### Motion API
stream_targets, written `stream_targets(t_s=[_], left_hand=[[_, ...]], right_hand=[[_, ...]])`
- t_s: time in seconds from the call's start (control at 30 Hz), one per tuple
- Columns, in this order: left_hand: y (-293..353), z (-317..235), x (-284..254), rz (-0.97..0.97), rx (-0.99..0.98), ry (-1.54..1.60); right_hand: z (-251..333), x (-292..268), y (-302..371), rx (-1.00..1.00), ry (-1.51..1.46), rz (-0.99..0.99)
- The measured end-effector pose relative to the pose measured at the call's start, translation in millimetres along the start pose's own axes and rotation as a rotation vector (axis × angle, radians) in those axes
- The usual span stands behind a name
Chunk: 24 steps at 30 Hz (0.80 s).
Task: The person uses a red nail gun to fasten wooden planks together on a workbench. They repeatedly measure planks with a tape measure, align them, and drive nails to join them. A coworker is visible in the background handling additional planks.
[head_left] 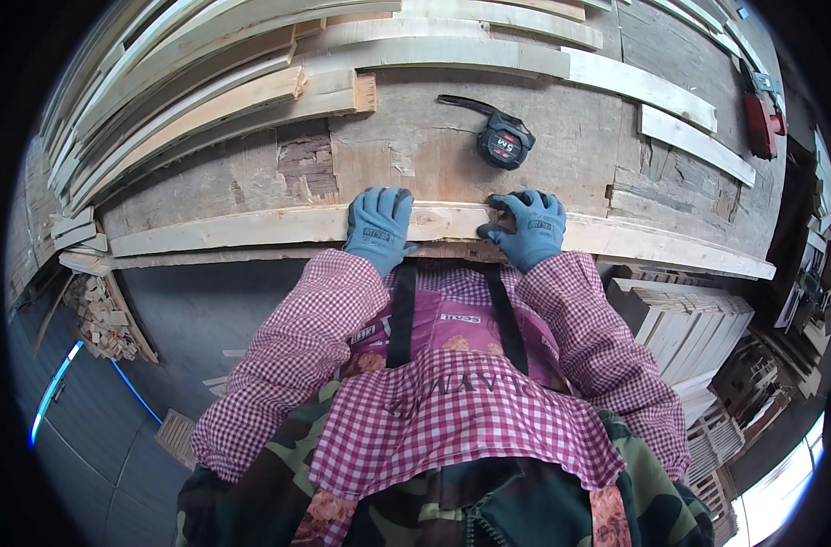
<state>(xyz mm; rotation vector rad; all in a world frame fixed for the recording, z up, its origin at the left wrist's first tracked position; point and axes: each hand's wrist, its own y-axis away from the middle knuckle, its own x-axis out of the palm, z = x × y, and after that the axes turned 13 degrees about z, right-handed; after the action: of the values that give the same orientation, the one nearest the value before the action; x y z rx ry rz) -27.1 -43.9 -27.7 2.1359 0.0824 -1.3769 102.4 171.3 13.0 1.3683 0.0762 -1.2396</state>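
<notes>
A long, pale wooden strip point(447, 221) runs from left to right along the near edge of the worn workbench point(251, 178). My left hand point(377, 225), in a blue work glove with dark fingertips, grips the strip left of its middle, fingers together over the top and thumb on the near side. A short way to the right, my right hand point(534, 228) in a matching glove has its fingers curled over the same strip, thumb pointing left. The undersides of both hands are hidden. Beyond them lies a black tape measure point(505, 141) with a wrist strap.
Several long boards point(197, 114) are stacked at the far left, and more strips point(653, 87) lie across the back. A red and grey tool point(762, 118) sits at the far right. Below the bench are stacked pale boards point(694, 333) on the right and offcuts point(105, 314) on the left.
</notes>
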Motion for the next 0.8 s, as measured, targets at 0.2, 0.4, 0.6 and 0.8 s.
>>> stream_targets(t_s=[0.2, 0.4, 0.6, 0.8], left_hand=[[1, 3, -11, 0.061, 0.013, 0.072], [-4, 9, -16, 0.128, 0.072, 0.011], [-5, 9, -18, 0.154, 0.096, 0.014], [-4, -18, -28, 0.133, 0.009, -0.059]], right_hand=[[3, -8, -4, 0.054, -0.047, 0.092], [-3, -1, -7, 0.051, -0.097, 0.104], [-5, -3, -7, 0.054, -0.092, 0.121], [-2, -6, -6, 0.066, -0.076, 0.078]])
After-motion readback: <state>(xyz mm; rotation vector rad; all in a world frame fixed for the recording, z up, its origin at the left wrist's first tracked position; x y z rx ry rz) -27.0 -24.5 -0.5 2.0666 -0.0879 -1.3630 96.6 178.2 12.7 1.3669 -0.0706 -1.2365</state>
